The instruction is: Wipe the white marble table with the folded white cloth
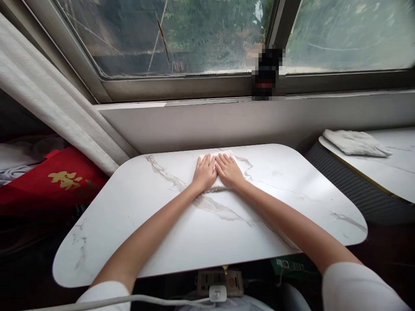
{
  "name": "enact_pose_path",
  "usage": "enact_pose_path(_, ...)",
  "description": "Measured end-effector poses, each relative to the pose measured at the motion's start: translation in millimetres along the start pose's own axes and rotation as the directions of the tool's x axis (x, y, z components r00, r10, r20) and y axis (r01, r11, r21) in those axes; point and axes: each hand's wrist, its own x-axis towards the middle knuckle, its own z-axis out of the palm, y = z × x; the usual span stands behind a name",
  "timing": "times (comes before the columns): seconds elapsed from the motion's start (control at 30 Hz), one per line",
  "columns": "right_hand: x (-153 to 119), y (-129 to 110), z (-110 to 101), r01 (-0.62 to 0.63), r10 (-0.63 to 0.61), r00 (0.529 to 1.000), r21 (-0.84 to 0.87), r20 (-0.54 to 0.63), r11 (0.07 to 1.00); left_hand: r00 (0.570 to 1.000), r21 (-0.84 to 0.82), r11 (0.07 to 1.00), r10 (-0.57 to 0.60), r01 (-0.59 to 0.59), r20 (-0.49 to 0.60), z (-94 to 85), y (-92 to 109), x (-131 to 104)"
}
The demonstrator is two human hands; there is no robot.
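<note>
A white cloth (218,185) lies on the white marble-patterned tabletop (155,216), towards its far side. Both my arms reach forward to it. My left hand (205,172) rests flat on the cloth with its fingers stretched out. Right beside it, my right hand (229,171) presses down flat as well, fingers extended. The two hands meet near the thumbs and cover most of the cloth; only its edges show around them.
Beyond the table are a low wall and a window (181,39). A curtain (55,86) and red fabric (74,172) are on the left. On the right, a folded white cloth (356,142) lies on another surface. A power strip (220,281) and cable sit below the front edge.
</note>
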Motion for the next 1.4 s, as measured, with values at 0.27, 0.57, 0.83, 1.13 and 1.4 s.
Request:
enact_pose_path(0.27, -144, -19, -39, -0.064, 0.059, 0.996, 0.077, 0.07, 0.995, 0.985, -0.065, 0.983, 0.174, -0.173, 0.014, -20.6, 79, -113)
enact_pose_path(0.57, -174, -18, -53, -0.144, 0.126, 0.981, 0.116, 0.148, 0.983, 0.97, -0.045, 0.97, 0.24, -0.238, 0.026, -23.9, 102, -137)
enact_pose_path(0.83, -99, 31, -41, -0.216, 0.206, 0.972, 0.09, 0.112, 0.972, 0.991, -0.083, 0.989, 0.124, -0.12, 0.05, -5.0, 103, -55)
enact_pose_path(1.13, -12, 106, -19, -0.175, 0.172, 0.983, 0.048, 0.065, 0.983, 0.996, -0.11, 0.993, 0.058, -0.051, 0.062, 20.3, 95, 53)
enact_pose_path(1.4, 17, 133, -15, -0.266, 0.265, 0.964, 0.035, 0.038, 0.963, 0.993, -0.103, 0.992, 0.087, -0.078, 0.08, 33.6, 94, 101)
